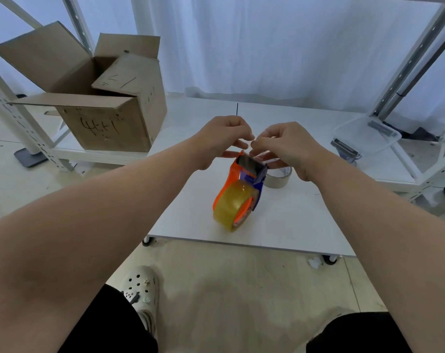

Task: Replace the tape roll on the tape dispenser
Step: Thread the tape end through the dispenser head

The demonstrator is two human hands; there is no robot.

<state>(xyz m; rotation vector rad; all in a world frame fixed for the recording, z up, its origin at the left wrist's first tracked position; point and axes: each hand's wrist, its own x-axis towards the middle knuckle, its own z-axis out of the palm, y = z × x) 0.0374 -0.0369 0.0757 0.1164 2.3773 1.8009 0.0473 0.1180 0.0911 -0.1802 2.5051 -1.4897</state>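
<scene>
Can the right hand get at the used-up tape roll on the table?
Probably yes: the right hand hovers just above the nearly empty tape roll, with nothing between, though its fingers are busy at the tape dispenser.

Tape dispenser (244,174): orange and blue, standing on the white table, cutter end raised.
Tape roll (231,207): clear yellowish, full, mounted in dispenser.
Old roll (277,178): nearly bare core, flat just beside dispenser.

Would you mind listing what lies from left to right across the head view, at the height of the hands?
Cardboard box → left hand → right hand → clear plastic tub.
</scene>
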